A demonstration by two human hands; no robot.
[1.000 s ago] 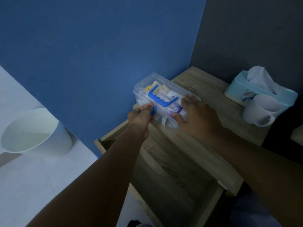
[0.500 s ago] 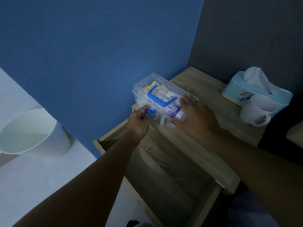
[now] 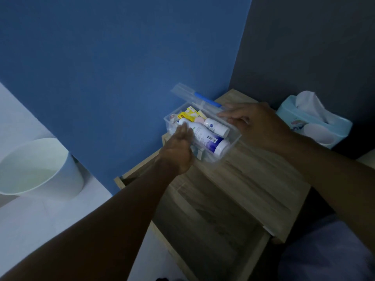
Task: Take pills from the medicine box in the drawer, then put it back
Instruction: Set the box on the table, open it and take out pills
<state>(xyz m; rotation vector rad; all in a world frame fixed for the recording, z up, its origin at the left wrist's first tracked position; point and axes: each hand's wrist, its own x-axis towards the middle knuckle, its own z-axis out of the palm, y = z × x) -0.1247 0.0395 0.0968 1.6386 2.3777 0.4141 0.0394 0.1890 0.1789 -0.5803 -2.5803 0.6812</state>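
Observation:
A clear plastic medicine box [image 3: 231,146] stands on the wooden nightstand top [image 3: 261,179], against the blue wall. Its lid [image 3: 190,94], with a blue handle, is swung up and back. Inside lie a large white bottle [image 3: 207,138], a smaller white bottle [image 3: 216,126] and yellow packets [image 3: 187,114]. My left hand [image 3: 178,151] reaches into the box with fingers spread over the large bottle. My right hand [image 3: 253,124] grips the box's right rim near the lid. The drawer [image 3: 203,230] below stands pulled out.
A light blue tissue box [image 3: 294,116] stands at the back right of the nightstand, with a white mug [image 3: 318,132] in front of it. A white bin [image 3: 38,169] stands on the pale floor to the left.
The lid was shut with my left hand at its blue latch. Now the lid is open, my left hand has moved into the box and my right hand has shifted to the rim.

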